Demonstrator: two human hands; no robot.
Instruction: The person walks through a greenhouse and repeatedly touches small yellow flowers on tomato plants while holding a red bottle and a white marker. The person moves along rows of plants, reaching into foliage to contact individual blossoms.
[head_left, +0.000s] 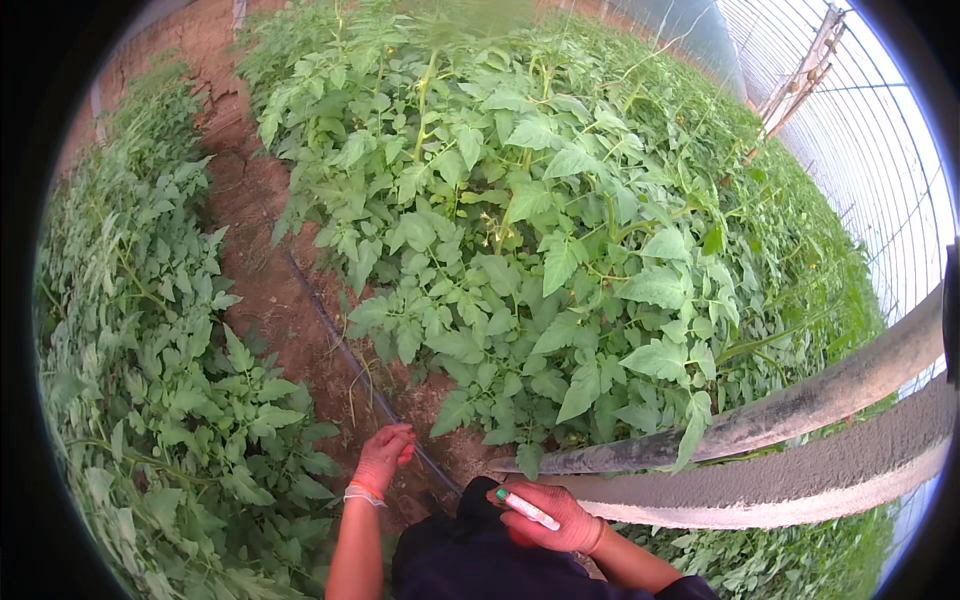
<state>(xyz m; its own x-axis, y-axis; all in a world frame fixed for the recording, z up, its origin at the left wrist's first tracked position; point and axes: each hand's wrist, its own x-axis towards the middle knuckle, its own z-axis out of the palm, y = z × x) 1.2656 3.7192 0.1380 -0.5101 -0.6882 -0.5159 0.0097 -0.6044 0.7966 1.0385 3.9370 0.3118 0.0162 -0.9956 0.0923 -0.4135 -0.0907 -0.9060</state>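
Both hands wear thin reddish gloves. My right hand (551, 514), at the lower middle, is closed around a small white tube (531, 511) with a green end, which lies slanted across the fingers and bears writing. To its left, my left hand (384, 455) is raised over the soil path with its fingertips drawn together; whether something small is between them cannot be told. A white band and an orange band circle that wrist. Leafy tomato plants (525, 285) with a few yellow flowers stand just beyond both hands.
A dark drip hose (330, 324) runs along the bare soil path (259, 300). More tomato plants (180, 390) line the left side. At the right, a round pole (720, 431) and a rough concrete post (757, 480) slant past my right hand. A greenhouse frame (877, 120) rises behind.
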